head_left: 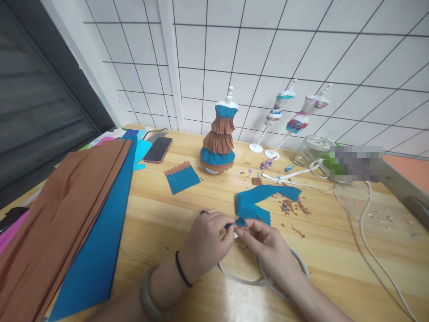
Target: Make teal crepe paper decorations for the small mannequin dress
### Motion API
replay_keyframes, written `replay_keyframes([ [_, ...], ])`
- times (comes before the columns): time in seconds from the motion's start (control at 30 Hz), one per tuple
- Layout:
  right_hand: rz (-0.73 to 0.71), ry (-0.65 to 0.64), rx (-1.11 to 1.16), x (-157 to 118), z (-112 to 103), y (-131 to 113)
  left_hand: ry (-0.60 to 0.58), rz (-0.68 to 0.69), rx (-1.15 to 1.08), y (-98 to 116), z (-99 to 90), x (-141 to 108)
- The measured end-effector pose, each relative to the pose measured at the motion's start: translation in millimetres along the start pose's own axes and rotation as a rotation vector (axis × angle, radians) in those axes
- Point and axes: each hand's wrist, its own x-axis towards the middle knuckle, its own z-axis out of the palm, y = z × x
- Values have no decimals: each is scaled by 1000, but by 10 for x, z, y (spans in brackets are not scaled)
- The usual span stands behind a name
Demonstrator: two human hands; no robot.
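Note:
My left hand point(209, 237) pinches one end of a small dark blue piece point(240, 221), just above the wooden table. The other end of that piece is between the fingertips of my right hand point(266, 243). A bit of white shows below my fingertips. Directly behind my hands lies a folded blue strip point(254, 201). Loops of pale, narrow tape point(246, 281) rest under and around my right wrist. Farther back stands a small dress form point(226, 112) wearing tiers of blue and brown. To its left is a blue piece with a jagged brown edge point(182, 177).
Large brown point(67, 192) and blue point(100, 241) sheets cover the left side, with a phone point(158, 150) behind. Two slim dress forms point(256, 147) point(272, 154), a glass jar point(311, 147), scraps point(290, 205) and a white cord point(365, 223) are at the right.

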Motion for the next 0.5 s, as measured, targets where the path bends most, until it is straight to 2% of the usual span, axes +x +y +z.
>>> replay_keyframes([
  [0.1, 10, 16, -7, -5, 2, 2, 2, -37, -50, 19, -8, 4],
  [0.2, 1, 37, -22, -6, 3, -1, -5, -142, -146, 43, -22, 11],
  [0.33, -24, 65, -33, -5, 8, -24, -88, -303, -343, 66, -45, 30],
  [0.5, -28, 46, -102, -13, 11, -60, -179, -390, -482, 27, -33, 32],
])
